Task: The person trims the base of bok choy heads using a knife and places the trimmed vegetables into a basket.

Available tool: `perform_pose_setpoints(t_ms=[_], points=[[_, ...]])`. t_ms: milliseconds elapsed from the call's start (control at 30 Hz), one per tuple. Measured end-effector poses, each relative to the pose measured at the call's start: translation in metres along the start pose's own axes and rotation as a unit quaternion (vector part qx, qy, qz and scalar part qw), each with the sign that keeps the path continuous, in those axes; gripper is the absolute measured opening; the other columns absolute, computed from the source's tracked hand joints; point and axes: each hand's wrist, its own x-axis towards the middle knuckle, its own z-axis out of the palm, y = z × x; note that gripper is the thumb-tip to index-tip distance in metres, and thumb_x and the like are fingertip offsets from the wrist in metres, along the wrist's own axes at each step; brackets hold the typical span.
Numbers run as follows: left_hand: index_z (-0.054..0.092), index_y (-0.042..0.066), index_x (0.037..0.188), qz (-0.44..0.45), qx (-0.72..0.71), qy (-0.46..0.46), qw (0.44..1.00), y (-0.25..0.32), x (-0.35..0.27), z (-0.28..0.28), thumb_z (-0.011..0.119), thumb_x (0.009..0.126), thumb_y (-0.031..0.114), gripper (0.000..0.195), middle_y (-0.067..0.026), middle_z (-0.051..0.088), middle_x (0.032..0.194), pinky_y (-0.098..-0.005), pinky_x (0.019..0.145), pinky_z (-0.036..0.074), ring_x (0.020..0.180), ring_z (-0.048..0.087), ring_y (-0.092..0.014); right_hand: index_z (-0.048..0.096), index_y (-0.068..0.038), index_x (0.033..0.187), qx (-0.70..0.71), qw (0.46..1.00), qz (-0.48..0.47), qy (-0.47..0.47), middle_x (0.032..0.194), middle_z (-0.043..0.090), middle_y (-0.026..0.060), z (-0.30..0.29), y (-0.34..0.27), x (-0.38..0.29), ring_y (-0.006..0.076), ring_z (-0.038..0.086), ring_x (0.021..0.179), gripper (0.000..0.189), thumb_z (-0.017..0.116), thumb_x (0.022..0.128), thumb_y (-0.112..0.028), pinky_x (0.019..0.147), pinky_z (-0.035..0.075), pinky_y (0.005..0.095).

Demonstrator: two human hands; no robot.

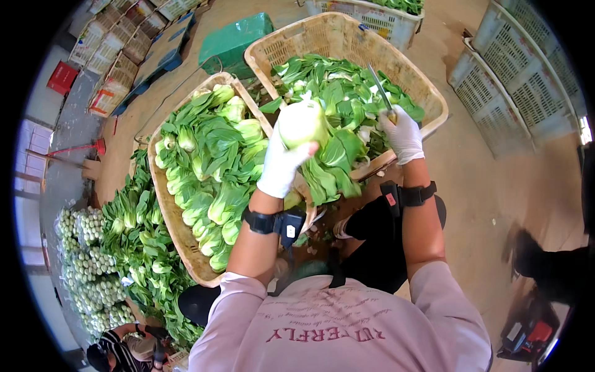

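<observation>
My left hand (pixel 288 158), in a white glove, grips a head of bok choy (pixel 304 122) with its pale base up and its leaves hanging down to the right. My right hand (pixel 400 132), also gloved, holds a knife (pixel 380 88) by its handle, blade pointing up and away, apart from the bok choy. Under the knife, loose leaves and trimmings (pixel 332 95) lie in a tan plastic crate (pixel 432 100). To the left, a second tan crate (pixel 160 204) holds many bok choy heads (pixel 225 200) with their leaves on.
A green box (pixel 237 39) stands behind the crates. Leafy bok choy (pixel 144 232) is piled at the left, beside bagged pale produce (pixel 88 269). White crates (pixel 506 69) are stacked at the right. Another person (pixel 125 346) works at the lower left. Scraps lie on the floor.
</observation>
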Motion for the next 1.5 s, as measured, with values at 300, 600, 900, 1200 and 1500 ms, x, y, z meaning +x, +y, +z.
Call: perform_pose_setpoints(t_ms=[300,600,900,1200,1500], points=[[0.041,-0.001,0.135,-0.244,-0.155,-0.063,0.955,-0.026,-0.012,-0.015,0.066,0.083,0.047,0.075,-0.0142,0.057,0.123,-0.0376,0.097,0.046,0.11,0.058,-0.025,0.057,-0.005,0.121,0.402,0.87,-0.097,-0.269,0.1,0.061,0.0022,0.032,-0.046,-0.036,0.0095,0.055,0.089,0.047,0.074,0.081,-0.023,0.08,0.046,0.0238],[0.039,0.006,0.135,-0.182,-0.22,0.013,0.958,-0.028,-0.013,-0.013,0.067,0.084,0.019,0.059,-0.0103,0.052,0.126,-0.0368,0.101,0.042,0.116,0.051,-0.025,0.058,-0.007,0.123,0.24,0.968,-0.05,-0.053,0.092,0.065,0.0021,0.011,-0.04,-0.018,0.0123,0.061,0.081,0.052,0.076,0.079,-0.027,0.073,0.05,0.0256],[0.053,0.005,0.121,-0.169,0.022,-0.039,0.985,-0.021,-0.021,-0.01,0.077,0.076,0.008,0.051,-0.0018,0.06,0.112,-0.0268,0.094,0.043,0.103,0.056,-0.012,0.065,-0.005,0.106,0.232,0.926,-0.239,-0.177,0.082,0.061,0.0086,0.037,-0.057,-0.042,0.0219,0.06,0.075,0.042,0.078,0.073,-0.028,0.072,0.048,0.0303],[0.049,-0.001,0.129,-0.191,-0.016,-0.192,0.962,0.003,-0.023,-0.04,0.077,0.07,0.033,0.073,-0.0097,0.061,0.117,-0.031,0.098,0.042,0.109,0.057,-0.02,0.067,-0.007,0.101,0.354,0.893,-0.135,-0.242,0.089,0.065,-0.0003,0.009,-0.035,-0.021,0.008,0.058,0.078,0.024,0.071,0.081,-0.02,0.075,0.048,0.0251],[0.035,-0.002,0.139,-0.183,-0.332,-0.039,0.925,-0.005,-0.016,-0.022,0.054,0.086,0.023,0.061,-0.0156,0.047,0.137,-0.0426,0.106,0.038,0.122,0.05,-0.029,0.063,-0.008,0.115,0.227,0.966,-0.046,-0.119,0.091,0.066,0.0063,0.019,-0.044,-0.009,0.0114,0.059,0.071,0.042,0.073,0.081,-0.032,0.064,0.048,0.0255]])
